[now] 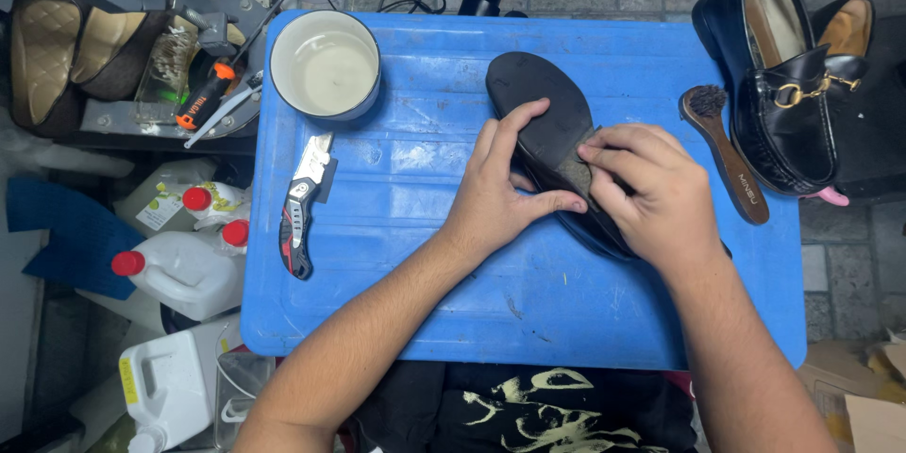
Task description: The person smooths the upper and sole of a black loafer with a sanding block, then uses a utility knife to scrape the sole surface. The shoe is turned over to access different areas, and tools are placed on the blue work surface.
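A black shoe [547,137] lies sole-up near the middle of the blue worktop [425,302], its toe pointing away from me. My left hand [500,193] presses down on the sole, fingers spread across it and thumb along its near edge. My right hand [651,193] covers the heel end, its fingertips pinching a rough grey patch [574,173] on the sole.

Just right of my right hand lies a wooden shoe brush [727,156], bristles at its far end. Beyond it, at the worktop's right edge, sits a black loafer with a gold buckle [788,104]. To the left, well apart from the shoe, stands a round white tin [326,64] and nearer me a folding utility knife [300,212]. Off the worktop's left side stand white plastic jugs with red caps [184,269].
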